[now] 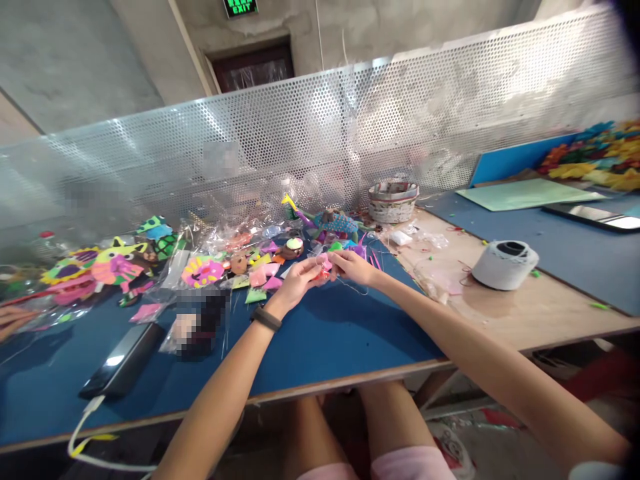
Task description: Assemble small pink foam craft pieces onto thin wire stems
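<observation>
Both hands meet over the blue table (pixel 320 340), near its middle. My left hand (pixel 300 277), with a dark band on the wrist, pinches a small pink and red piece (pixel 325 265). Against the other side of that piece, the fingers of my right hand (pixel 353 267) are closed. A thin thread or wire (pixel 354 288) curves below my right hand. Just beyond my hands lie a blue dotted figure (pixel 336 221) and a bright green piece (pixel 334 247). Pink and green packets (pixel 257 295) rest left of my left hand.
Foam figures in plastic bags (pixel 117 263) cover the left side, near a black device with a white cable (pixel 123 360). On the right are a white roll (pixel 505 265), a woven basket (pixel 393 201) and a tablet (pixel 595 217). A perforated metal panel (pixel 280 133) stands behind. Another person's hand (pixel 17 320) shows far left.
</observation>
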Available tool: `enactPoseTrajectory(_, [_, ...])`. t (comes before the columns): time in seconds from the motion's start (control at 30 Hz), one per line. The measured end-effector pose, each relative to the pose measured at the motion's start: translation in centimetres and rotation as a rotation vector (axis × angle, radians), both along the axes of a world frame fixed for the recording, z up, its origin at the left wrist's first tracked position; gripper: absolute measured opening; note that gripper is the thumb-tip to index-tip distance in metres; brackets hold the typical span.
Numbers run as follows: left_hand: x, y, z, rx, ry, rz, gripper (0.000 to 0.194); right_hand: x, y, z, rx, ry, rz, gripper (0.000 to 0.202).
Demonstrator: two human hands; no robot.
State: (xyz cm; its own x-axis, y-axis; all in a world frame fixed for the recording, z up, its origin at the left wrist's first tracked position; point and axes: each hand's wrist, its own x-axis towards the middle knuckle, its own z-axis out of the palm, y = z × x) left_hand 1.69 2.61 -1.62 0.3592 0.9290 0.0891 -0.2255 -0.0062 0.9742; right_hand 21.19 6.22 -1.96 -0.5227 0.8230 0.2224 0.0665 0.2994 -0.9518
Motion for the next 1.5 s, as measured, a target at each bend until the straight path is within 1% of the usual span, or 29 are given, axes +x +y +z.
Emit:
enactPoseTrajectory(0.1, [0.3, -0.1, 0.0, -0.014, -0.027, 0.018, 0.039, -0.1, 0.0, -0.1, 0.013, -0.003, -0.008, 0.047])
enactPoseTrajectory(0.3, [0.8, -0.3, -0.1, -0.045, -0.087, 0.013, 0.025, 0.0, 0.1, -0.2, 0.035, -0.03, -0.007, 0.045])
enactPoseTrajectory(0.4, [0.6, -0.3, 0.0, -0.07, -0.091, -0.016, 0.022, 0.1, -0.1, 0.1, 0.048, -0.04, 0.004, 0.045])
enactPoseTrajectory(0.53, [0.3, -0.2, 0.4, -0.036, -0.097, -0.028, 0.017, 0.0, -0.7, 0.6, 0.089, -0.058, 0.021, 0.046])
enactPoseTrajectory(0.63, [0.2, -0.2, 0.7, 0.013, -0.041, -0.019, 0.016, 0.0, -1.4, 1.0, 0.173, -0.076, 0.026, 0.048])
enactPoseTrajectory(0.73, [0.2, -0.2, 0.6, 0.057, 0.01, 0.002, 0.025, -0.1, -1.9, 1.4, 0.244, -0.097, 0.025, 0.05])
enactPoseTrajectory(0.8, [0.4, -0.2, 0.5, 0.073, 0.036, 0.014, 0.03, -0.1, -1.9, 1.5, 0.26, -0.105, 0.029, 0.051])
enactPoseTrajectory(0.9, [0.8, -0.3, 0.3, 0.073, 0.083, 0.038, 0.03, -0.1, -1.9, 1.5, 0.271, -0.12, 0.025, 0.05])
enactPoseTrajectory(1.0, [0.9, -0.2, 0.2, 0.07, 0.116, 0.086, 0.032, 0.0, -1.8, 1.4, 0.322, -0.151, -0.023, 0.047])
enactPoseTrajectory(1.07, [0.8, 0.0, 0.1, 0.117, 0.193, 0.152, 0.03, 0.1, -1.8, 1.5, 0.373, -0.175, -0.066, 0.045])
enactPoseTrajectory(1.17, [0.3, 0.2, -0.1, 0.238, 0.41, 0.238, 0.028, 0.2, -1.9, 1.5, 0.428, -0.215, -0.138, 0.042])
enactPoseTrajectory(1.23, [0.1, 0.2, -0.3, 0.291, 0.515, 0.224, 0.033, 0.2, -2.0, 1.5, 0.446, -0.237, -0.194, 0.041])
enactPoseTrajectory(1.27, [0.0, 0.3, -0.3, 0.304, 0.536, 0.202, 0.035, 0.1, -2.0, 1.5, 0.453, -0.241, -0.218, 0.04])
enactPoseTrajectory(1.37, [0.2, 0.2, -0.3, 0.302, 0.502, 0.139, 0.035, 0.1, -2.0, 1.5, 0.459, -0.223, -0.235, 0.04])
enactPoseTrajectory(1.5, [0.5, -0.3, 0.3, 0.295, 0.438, 0.059, 0.035, 0.1, -1.8, 1.4, 0.42, -0.153, -0.221, 0.043])
